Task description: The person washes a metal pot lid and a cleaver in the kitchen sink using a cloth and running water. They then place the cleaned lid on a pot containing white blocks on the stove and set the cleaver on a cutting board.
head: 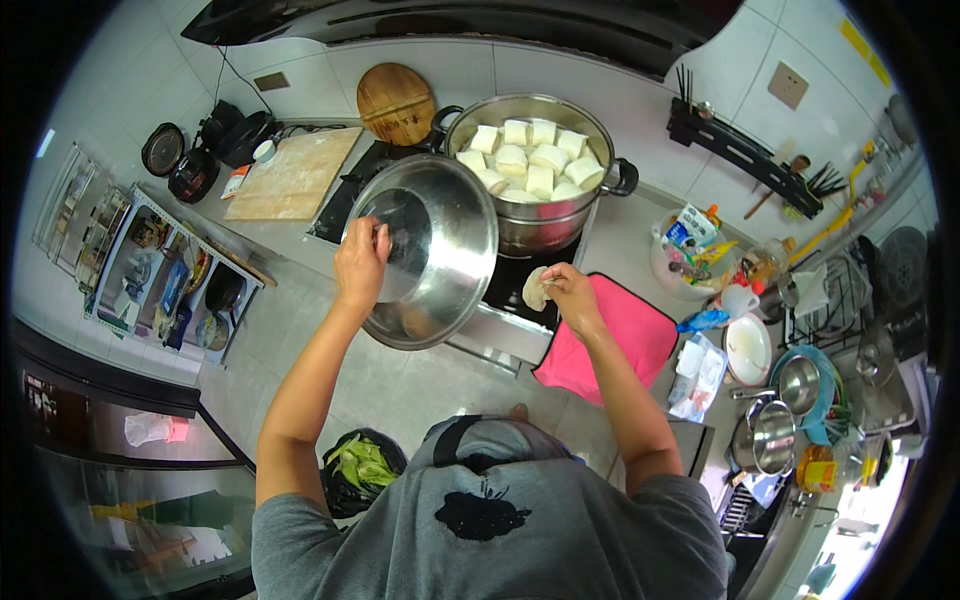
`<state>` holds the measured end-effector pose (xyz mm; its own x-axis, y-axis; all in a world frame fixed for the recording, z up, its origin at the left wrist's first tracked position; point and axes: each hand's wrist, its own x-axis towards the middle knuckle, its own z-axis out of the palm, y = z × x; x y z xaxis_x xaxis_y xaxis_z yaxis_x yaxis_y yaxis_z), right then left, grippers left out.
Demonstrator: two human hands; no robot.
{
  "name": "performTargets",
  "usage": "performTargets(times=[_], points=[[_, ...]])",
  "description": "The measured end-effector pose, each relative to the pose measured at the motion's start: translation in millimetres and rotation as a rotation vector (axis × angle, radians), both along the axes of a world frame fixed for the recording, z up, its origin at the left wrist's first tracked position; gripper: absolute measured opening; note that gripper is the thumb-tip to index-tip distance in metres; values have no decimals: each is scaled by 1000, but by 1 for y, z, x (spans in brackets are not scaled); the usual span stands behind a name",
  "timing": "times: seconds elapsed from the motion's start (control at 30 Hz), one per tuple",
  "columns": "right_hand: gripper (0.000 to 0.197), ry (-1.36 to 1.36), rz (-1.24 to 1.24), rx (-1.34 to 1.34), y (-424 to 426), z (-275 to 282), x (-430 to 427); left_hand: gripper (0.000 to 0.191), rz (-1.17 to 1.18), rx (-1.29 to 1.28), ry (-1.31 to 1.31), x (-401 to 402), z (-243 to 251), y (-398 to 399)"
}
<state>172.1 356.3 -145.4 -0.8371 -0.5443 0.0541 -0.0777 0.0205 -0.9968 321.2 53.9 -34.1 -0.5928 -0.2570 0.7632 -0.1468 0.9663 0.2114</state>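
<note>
My left hand (360, 268) grips the knob of a large steel lid with a glass centre (459, 251). The lid is tilted, in front of and to the left of a steel steamer pot (544, 225). Uncovered, the pot holds several white dough buns (550, 157) set close together in its upper tier. In my right hand (574, 301) is a pale, crumpled piece (535, 289), dough or cloth; I cannot tell which. That hand is over the counter's front edge, beside a pink cloth (622, 330). The lid hides part of the gas stove (517, 289).
A floured wooden board (296, 172) lies left of the stove, near a round wooden lid (395, 103). On the right stand a tub of packets (694, 277), a white plate (748, 349) and steel pans (772, 435). A black bag of green leaves (364, 465) sits on the floor.
</note>
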Motion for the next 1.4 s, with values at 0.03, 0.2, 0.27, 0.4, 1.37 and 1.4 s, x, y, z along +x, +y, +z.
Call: performTargets(times=[0.03,0.2,0.27,0.4,1.37,1.4], points=[[15,0,-2,-14,-4,2,-5,17,-11,-9,6,-10,12,2],[18,-40,13,-86,-27,37,-11,19,-76,-115,22,-57,60,1],[18,-55,-5,-134,-33,50,-8,20,-113,-190,12,-70,65,-8],[16,88,-185,-350,-31,73,-4,22,-211,-370,-67,-77,61,-22],[16,929,-167,-28,-186,148,12,23,-567,-677,-60,-20,51,-70],[14,978,-147,-82,-192,157,9,22,-594,-672,-71,-21,49,-66]])
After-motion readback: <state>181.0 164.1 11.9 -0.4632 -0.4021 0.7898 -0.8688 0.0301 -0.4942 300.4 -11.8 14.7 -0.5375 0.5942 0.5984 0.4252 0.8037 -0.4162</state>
